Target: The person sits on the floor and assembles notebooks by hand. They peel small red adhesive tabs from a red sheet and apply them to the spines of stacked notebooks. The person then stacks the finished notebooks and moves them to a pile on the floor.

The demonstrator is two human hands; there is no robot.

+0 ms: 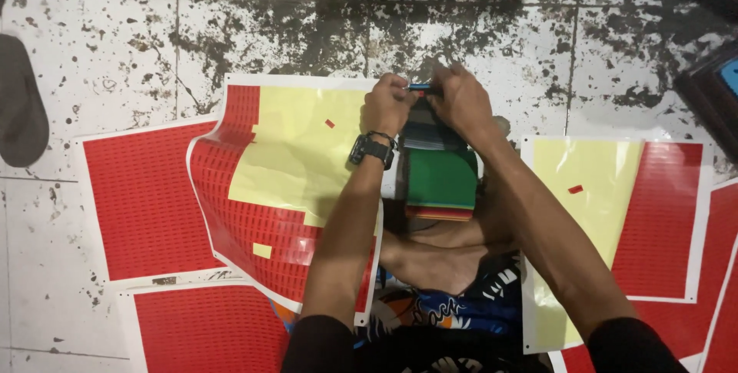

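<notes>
Left hand (388, 104) and right hand (460, 100) close together above stack of coloured sheets (440, 177); fingers of both pinching small blue item (420, 87) between them; red sticker sheet (284, 181) beside left forearm, on tiled floor (100, 43).

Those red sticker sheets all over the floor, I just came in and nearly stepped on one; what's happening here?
A person sits on the stained white tiled floor, both hands together over a stack of coloured flat pieces topped by a green one. The left hand, with a black wristwatch, and the right hand pinch a small blue object. Red sticker sheets lie around; two are partly peeled to yellow backing.
</notes>
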